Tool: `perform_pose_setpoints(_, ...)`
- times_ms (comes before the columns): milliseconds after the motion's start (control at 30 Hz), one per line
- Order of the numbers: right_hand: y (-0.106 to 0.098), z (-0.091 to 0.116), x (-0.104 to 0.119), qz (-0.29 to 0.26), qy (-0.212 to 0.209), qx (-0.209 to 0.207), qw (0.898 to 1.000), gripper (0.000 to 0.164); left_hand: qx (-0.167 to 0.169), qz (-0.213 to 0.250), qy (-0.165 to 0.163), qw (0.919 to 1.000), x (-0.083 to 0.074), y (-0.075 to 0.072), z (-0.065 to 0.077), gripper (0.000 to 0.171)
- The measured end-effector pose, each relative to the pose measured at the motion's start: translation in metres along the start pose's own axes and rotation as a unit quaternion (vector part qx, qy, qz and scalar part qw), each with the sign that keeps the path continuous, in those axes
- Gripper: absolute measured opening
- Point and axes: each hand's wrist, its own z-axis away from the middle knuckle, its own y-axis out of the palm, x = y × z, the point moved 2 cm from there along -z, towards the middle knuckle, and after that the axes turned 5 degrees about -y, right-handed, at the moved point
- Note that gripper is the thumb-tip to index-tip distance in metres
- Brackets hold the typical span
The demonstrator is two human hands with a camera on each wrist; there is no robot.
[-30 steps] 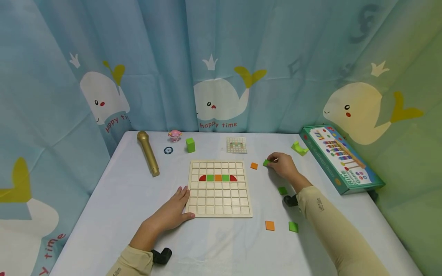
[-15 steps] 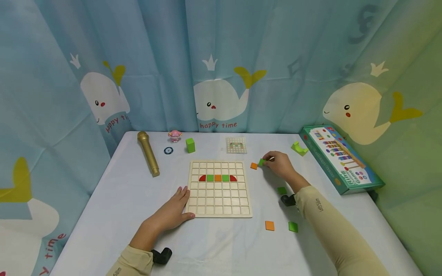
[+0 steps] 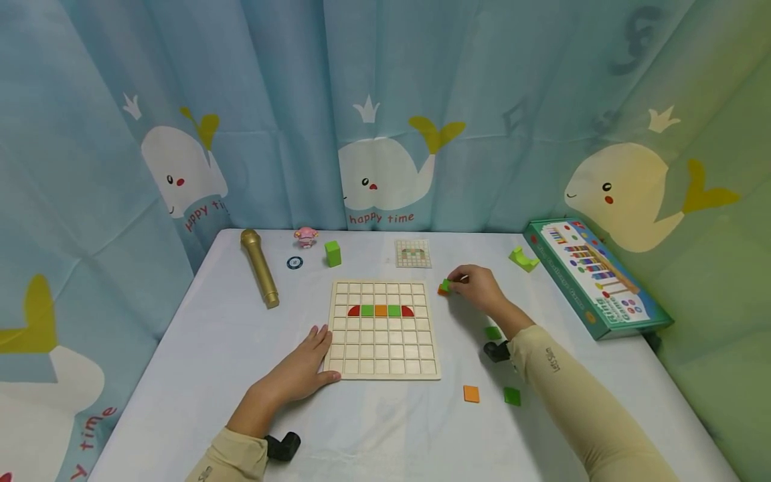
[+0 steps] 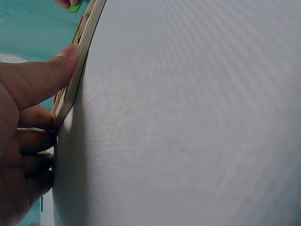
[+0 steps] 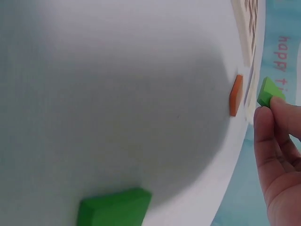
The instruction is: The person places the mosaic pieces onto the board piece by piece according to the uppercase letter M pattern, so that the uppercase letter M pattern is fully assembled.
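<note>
My right hand [image 3: 477, 286] pinches a green square tile [image 5: 269, 92] between thumb and fingertips. In the head view this tile overlaps an orange square tile [image 3: 442, 291] on the table; the right wrist view shows it raised above the orange one. My left hand [image 3: 299, 367] rests at the near left corner of a wooden grid board [image 3: 385, 348], fingers along its left side and thumb [image 4: 66, 59] against the front edge. One row of the board holds a red quarter-round [image 3: 354, 311], a green, an orange and another green square, then a second red quarter-round [image 3: 407, 312].
Loose green tiles [image 3: 492, 333] and an orange tile [image 3: 471, 393] lie right of the board. Behind it are a pattern card [image 3: 413, 254], green block [image 3: 332, 254], pink figurine [image 3: 306, 237], round disc [image 3: 294, 263] and gold microphone [image 3: 260, 269]. A green arch [image 3: 523, 259] and game box [image 3: 596, 278] stand right.
My right hand has carried the green tile leftward, from right of the orange tile to over it in the head view. My left hand stays at the board's corner.
</note>
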Motion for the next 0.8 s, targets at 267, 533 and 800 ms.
perform_pose_setpoints(267,0.008,-0.001,0.016,-0.006,-0.015,0.009,1.0,0.007,0.0,0.003,0.004,1.0,0.001,-0.001,0.0,0.086)
perform_pose_setpoints(533,0.014,-0.001,0.027,-0.009,-0.03,0.01,0.999,0.007,0.003,0.003,0.002,1.0,-0.001,-0.002,0.0,0.086)
perform_pose_setpoints(800,0.019,0.001,0.036,-0.025,-0.047,0.025,0.998,0.007,0.003,-0.004,0.002,1.0,-0.001,-0.002,0.0,0.086)
